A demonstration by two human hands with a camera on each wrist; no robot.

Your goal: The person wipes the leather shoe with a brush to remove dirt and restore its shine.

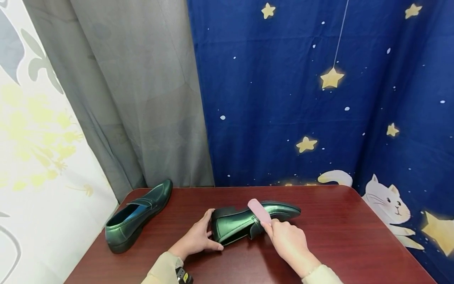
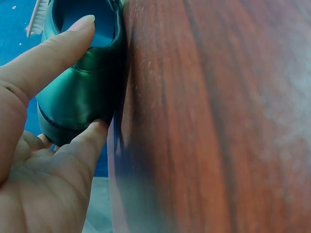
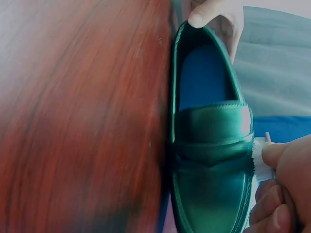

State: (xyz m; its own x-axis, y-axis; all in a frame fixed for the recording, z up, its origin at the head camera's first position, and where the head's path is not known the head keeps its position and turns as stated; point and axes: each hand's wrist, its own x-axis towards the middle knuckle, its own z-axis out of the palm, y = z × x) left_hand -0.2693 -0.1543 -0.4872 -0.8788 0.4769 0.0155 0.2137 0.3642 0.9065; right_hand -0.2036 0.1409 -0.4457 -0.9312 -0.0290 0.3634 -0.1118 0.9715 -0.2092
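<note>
A dark green loafer [image 1: 232,227] lies on its side on the table, toe pointing right. At the heel, my left hand [image 1: 196,238] holds it, with the thumb by the opening and the fingers around the back. My right hand [image 1: 289,242] grips a pink-backed brush [image 1: 259,212]. In the right wrist view, the white bristles of the brush [image 3: 262,160] meet the side of the loafer [image 3: 211,189] near its strap. A blue insole [image 3: 201,80] shows inside.
The matching loafer [image 1: 152,203] stands upright at the table's left edge. The reddish-brown table [image 1: 340,225] has rounded far corners. Behind it hang a grey curtain [image 1: 142,98] and a blue curtain with stars [image 1: 255,98]. A black device [image 1: 183,275] sits on my left wrist.
</note>
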